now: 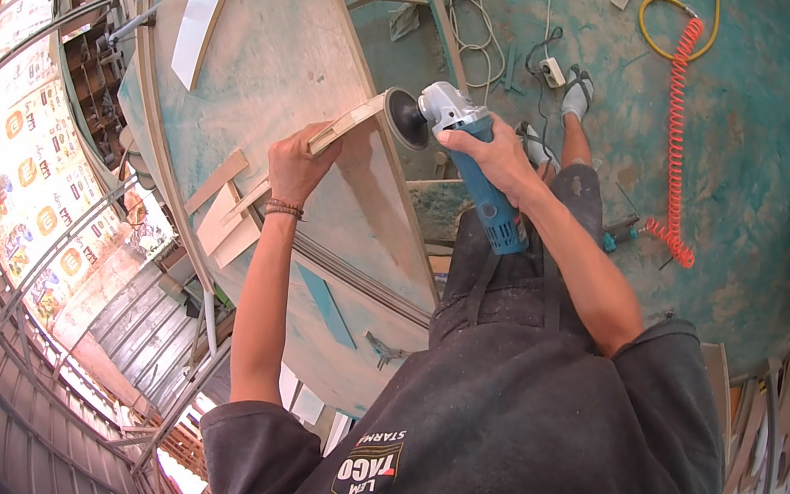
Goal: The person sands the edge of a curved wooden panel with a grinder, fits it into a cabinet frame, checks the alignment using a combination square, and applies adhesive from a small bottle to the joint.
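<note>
Closest, at the view's 1 o'clock, the right hand (500,161) has its fingers wrapped around a blue angle grinder (488,197) with a silver head. At 10 o'clock, the left hand (297,168) has its fingers closed on a pale wooden strip (352,122), whose far end points to 12 o'clock, right at the grinder's dark round disc (406,118); whether they touch, I cannot tell. Beneath lies a plywood worktop (265,57), with wood offcuts (217,184) at 9 o'clock and a white curved strip (208,9) between 10 and 11. Farther down, on the green-stained floor (758,177), an orange coiled hose (675,115) lies at 2 o'clock.
</note>
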